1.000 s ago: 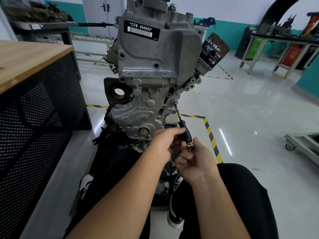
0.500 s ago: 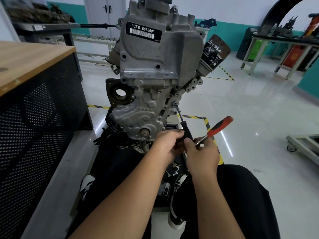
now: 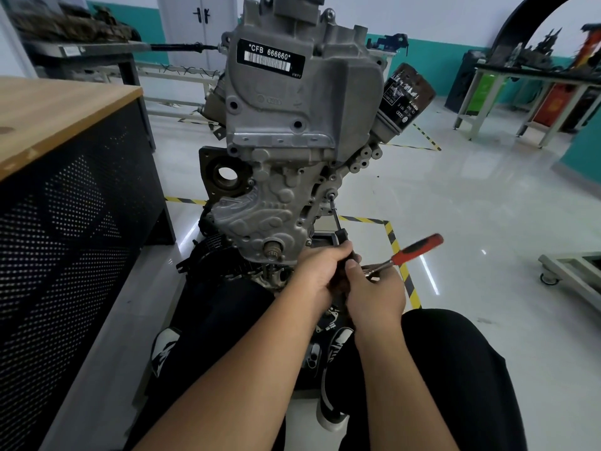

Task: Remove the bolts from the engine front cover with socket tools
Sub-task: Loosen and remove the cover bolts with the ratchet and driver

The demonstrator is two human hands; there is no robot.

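Nearest the camera are the person's two bare forearms and black-trousered knees, with a pair of black-and-white shoes (image 3: pixel 335 379) planted on the floor between them. The left hand (image 3: pixel 317 271) curls its fingers round the black grip of an extension bar (image 3: pixel 338 227), while the right hand (image 3: pixel 374 292) sits just beside it, its thumb pressed against the same grip and its fingers wrapped round the metal neck of a ratchet (image 3: pixel 408 253) (the red-and-black handle sticks out up and to the right, over the yellow-and-black floor tape (image 3: pixel 398 252)). How the ratchet head meets the bar is hidden behind the hands.

From the hands the thin bar slants up and slightly left to a bolt (image 3: pixel 331 196) on the right edge of the engine front cover (image 3: pixel 260 216), the ribbed silver casting low on the engine. A stub of shaft (image 3: pixel 272 248) pokes out of the cover near its bottom, just left of the left hand.

Above the cover is the upper housing with a black label (image 3: pixel 267 58) reading "CFB 666660". A black oil filter (image 3: pixel 405 99) juts out to the right of it.

To the left stands a wood-topped desk (image 3: pixel 48 115) with perforated black sides. Farther off, across the glossy floor, are green-legged workbenches (image 3: pixel 507 92) on the right and a white door (image 3: pixel 201 17) at the back.
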